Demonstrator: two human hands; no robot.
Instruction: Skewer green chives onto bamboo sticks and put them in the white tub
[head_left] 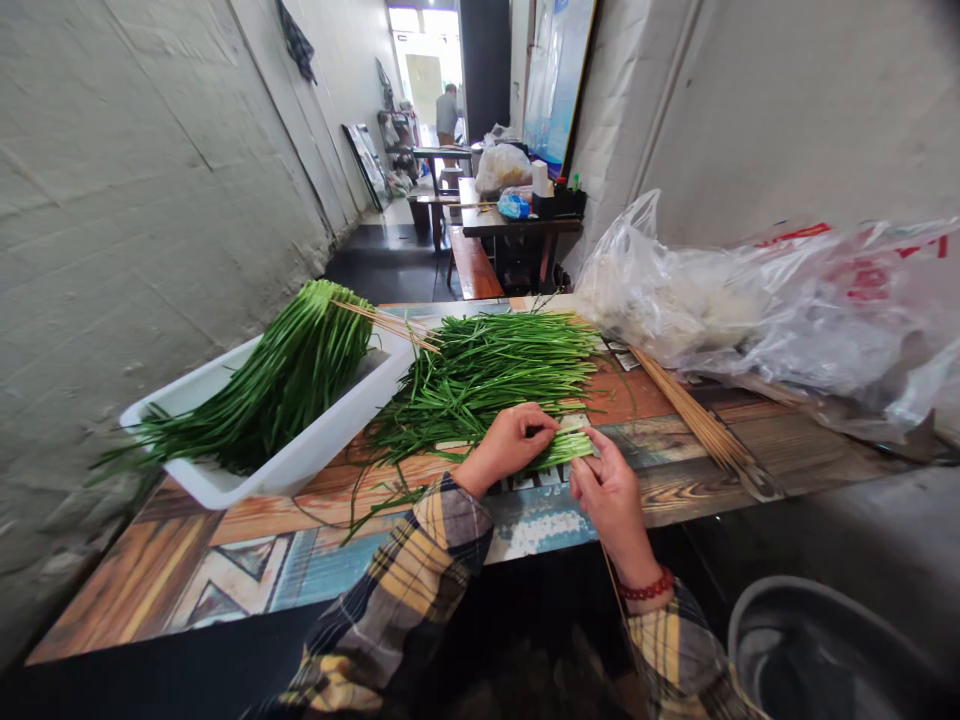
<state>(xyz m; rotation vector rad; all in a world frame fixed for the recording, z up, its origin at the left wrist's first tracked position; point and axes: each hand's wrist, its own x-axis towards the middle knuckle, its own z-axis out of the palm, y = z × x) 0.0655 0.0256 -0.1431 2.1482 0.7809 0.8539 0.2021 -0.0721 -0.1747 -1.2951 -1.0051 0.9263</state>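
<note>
My left hand [517,440] is closed on the near bunch of garlic chives [564,447], its fingers curled over the stalks. My right hand [609,485] pinches at the pale cut ends of that bunch. A thin bamboo skewer [616,598] runs down from the right palm past the wrist and seems held in that hand. Behind both hands lies a wide heap of loose green chives [502,365] on the patterned wooden table [322,575]. To the left, skewered chives [300,370] are stacked in a white tray [300,455], with skewer ends [390,325] sticking out rightward.
Loose bamboo skewers [690,415] lie on the table's right side, beside clear plastic bags [780,295]. A grey tub [817,640] stands low at right. Farther back are a bench [472,262], another table [491,222] with bags, and a person [447,112] near the doorway.
</note>
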